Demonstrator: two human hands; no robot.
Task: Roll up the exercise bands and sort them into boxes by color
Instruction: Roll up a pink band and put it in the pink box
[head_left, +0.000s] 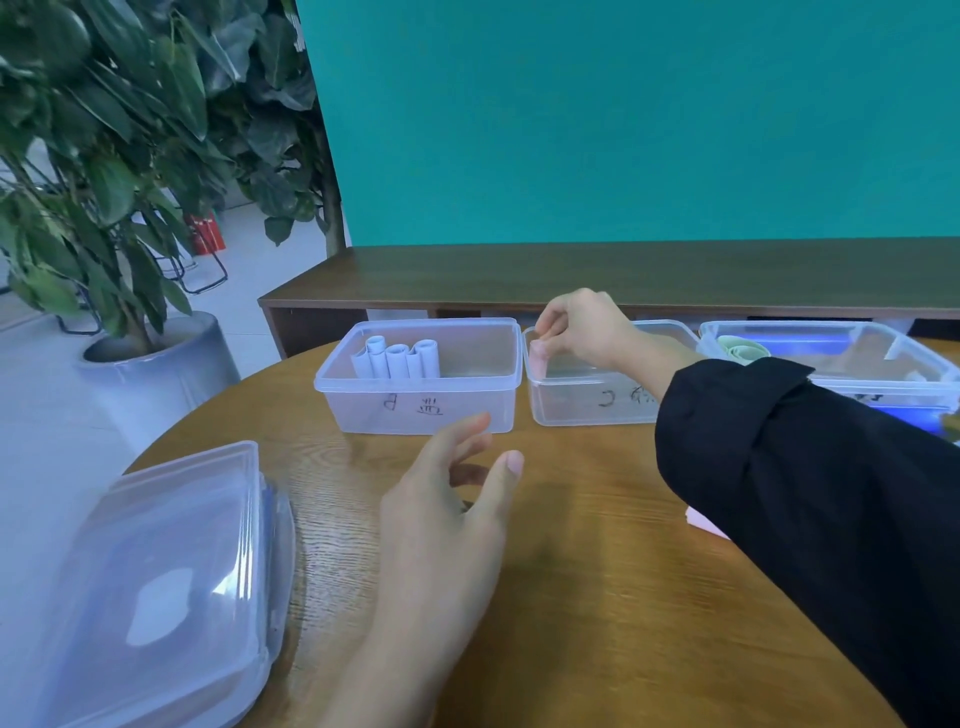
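Three clear plastic boxes stand in a row at the far side of the round wooden table. The left box (332, 387) holds three rolled pale blue bands (397, 358). My right hand (582, 327) reaches over the left end of the middle box (597, 405) and pinches a rolled pink band (538, 358) just inside its wall. The right box (924, 364) holds a rolled light green band (743, 349). Above the table in front of the left box, my left hand (441, 514) hovers with fingers spread and holds nothing.
A stack of clear box lids (161, 587) lies at the table's near left edge. A pink strip (704, 521) pokes out from under my right sleeve. A wooden shelf (519, 280) and teal wall stand behind; a potted plant (124, 156) is at the left.
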